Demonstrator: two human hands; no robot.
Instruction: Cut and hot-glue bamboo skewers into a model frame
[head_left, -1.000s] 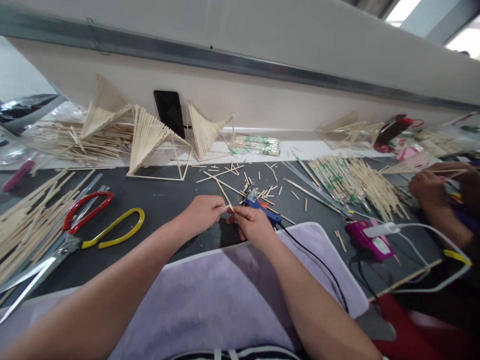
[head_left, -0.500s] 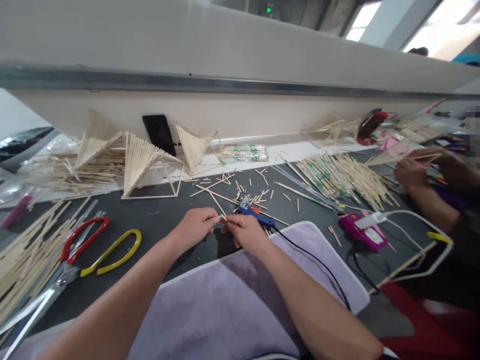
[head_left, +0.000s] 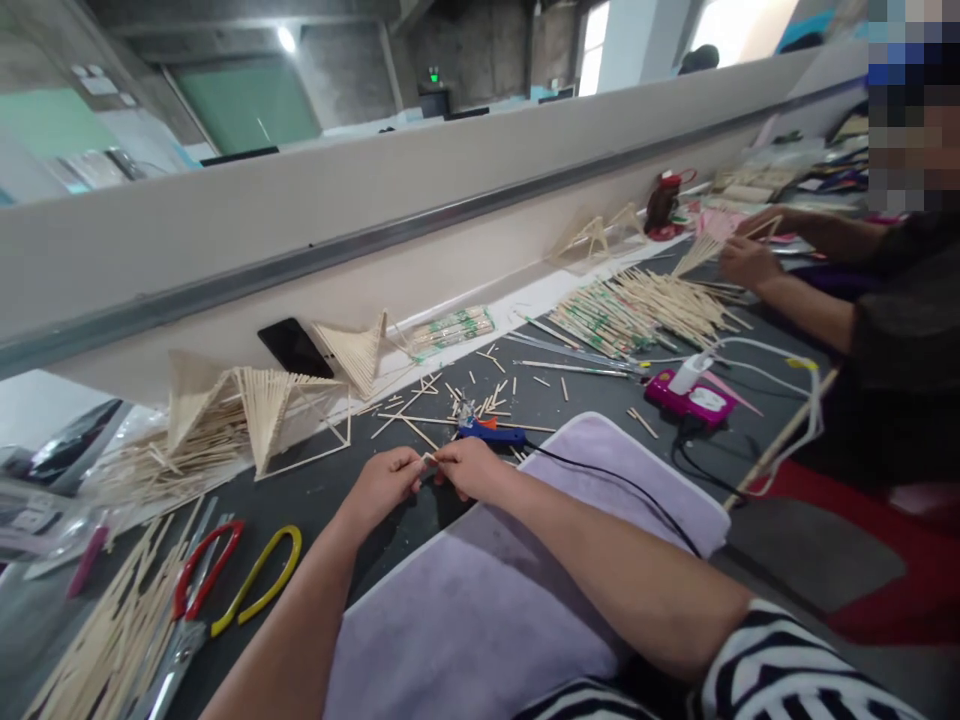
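Note:
My left hand (head_left: pixel 384 487) and my right hand (head_left: pixel 471 467) meet above the dark table, fingertips almost touching. Both are closed in a pinch on a short, pale wooden stick (head_left: pixel 428 457); the fingers hide most of it. Just beyond my right hand lies a blue hot glue gun (head_left: pixel 493 432) with an orange trigger, its black cord running right. Short cut wooden pieces (head_left: pixel 487 400) are scattered around its nozzle. Left of my left hand, large scissors (head_left: pixel 182 640) with one red and one yellow handle rest open beside long loose sticks (head_left: pixel 112 620).
A twisted stick model (head_left: pixel 262 420) and a phone (head_left: pixel 295 348) stand along the white partition. Bundled sticks (head_left: pixel 604 318) lie farther right, near a magenta power strip (head_left: pixel 690 398). A lilac mat (head_left: pixel 450 610) covers the front edge. At right, a co-worker's hands (head_left: pixel 752 262) hold sticks.
The camera view has tilted and turned, showing more of the room behind the partition. My hands stay together in the same pinch, with the fingers slightly shifted.

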